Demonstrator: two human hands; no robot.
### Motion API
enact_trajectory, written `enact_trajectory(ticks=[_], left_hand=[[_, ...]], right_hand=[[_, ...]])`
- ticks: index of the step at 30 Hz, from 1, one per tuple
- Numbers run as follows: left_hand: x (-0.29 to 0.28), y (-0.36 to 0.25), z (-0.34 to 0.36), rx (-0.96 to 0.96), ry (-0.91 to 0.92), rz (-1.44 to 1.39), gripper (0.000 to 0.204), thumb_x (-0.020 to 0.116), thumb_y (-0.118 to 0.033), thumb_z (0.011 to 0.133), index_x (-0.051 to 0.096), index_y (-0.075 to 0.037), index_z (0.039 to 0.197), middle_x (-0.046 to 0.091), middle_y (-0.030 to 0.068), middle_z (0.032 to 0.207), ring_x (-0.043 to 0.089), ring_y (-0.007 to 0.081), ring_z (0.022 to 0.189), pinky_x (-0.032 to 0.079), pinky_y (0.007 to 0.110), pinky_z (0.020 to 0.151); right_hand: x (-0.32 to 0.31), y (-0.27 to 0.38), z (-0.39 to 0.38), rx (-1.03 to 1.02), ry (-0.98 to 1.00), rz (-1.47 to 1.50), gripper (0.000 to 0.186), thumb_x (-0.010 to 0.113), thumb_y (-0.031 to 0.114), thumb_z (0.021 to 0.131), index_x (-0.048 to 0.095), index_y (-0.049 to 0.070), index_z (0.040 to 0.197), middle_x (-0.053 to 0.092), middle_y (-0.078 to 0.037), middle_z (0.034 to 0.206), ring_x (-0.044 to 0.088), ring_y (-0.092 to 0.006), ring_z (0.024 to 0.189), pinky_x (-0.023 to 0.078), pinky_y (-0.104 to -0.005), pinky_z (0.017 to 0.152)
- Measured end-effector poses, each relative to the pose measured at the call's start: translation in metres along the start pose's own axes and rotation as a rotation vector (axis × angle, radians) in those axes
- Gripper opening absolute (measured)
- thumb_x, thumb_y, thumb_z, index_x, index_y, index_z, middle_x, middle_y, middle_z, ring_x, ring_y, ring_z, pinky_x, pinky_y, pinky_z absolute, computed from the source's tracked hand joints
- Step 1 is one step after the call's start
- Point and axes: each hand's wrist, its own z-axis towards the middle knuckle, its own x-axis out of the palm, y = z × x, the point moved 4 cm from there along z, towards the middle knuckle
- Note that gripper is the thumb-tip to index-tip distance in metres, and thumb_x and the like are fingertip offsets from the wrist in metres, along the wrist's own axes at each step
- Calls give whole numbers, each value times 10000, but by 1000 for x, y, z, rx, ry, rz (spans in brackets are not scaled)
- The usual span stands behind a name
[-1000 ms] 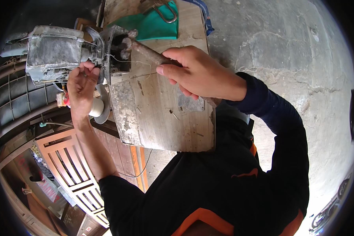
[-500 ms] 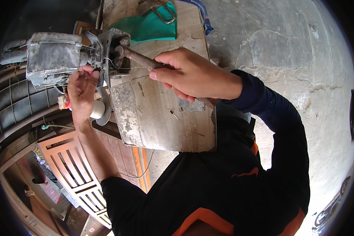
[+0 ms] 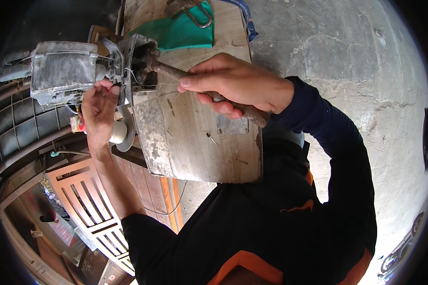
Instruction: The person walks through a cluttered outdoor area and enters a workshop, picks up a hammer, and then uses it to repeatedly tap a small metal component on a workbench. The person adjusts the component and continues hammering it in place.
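My right hand (image 3: pixel 233 85) is closed round the thick handle of a rusty brown hammer (image 3: pixel 173 71). The hammer slants across the bench, its head against or inside an open box-shaped metal bracket (image 3: pixel 137 85). Attached to the bracket's left is a worn grey machine (image 3: pixel 64 69), a motor by its look, with wire tied over it. My left hand (image 3: pixel 100 107) has its fingers pinched together at the machine's lower edge beside the bracket. What those fingertips hold, if anything, is hidden. A thin pale strand runs near the hammer handle.
The worn wooden bench (image 3: pixel 195 152) carries a green cloth (image 3: pixel 188 35), a metal shackle-like loop (image 3: pixel 199 19) and a small nail (image 3: pixel 211 139). A white spool (image 3: pixel 119 132) sits below the bracket. A slatted wooden panel (image 3: pixel 88 199) leans at lower left.
My right hand has shifted slightly, its lower fingers looser, and more of the hammer's handle end shows. The hammer head sits a little deeper right of the bracket wall. My left hand stays put.
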Motion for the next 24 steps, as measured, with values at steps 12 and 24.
enact_trajectory(ticks=[12,24], left_hand=[[3,-7,2,-8,-35,1,308,549,130,855,512,-65,1090,557,49,998,479,96,835,396,217,759],[2,-6,-1,-41,-104,-74,231,557,120,857,531,-43,1018,543,38,997,464,95,825,388,220,734]], right_hand=[[-4,-43,-1,-41,-47,274,348,446,284,974,521,-21,1122,438,6,636,406,-58,403,335,-223,339],[32,-53,-1,-177,-18,272,465,420,284,991,302,103,1403,439,-12,650,427,-64,400,367,-229,356]])
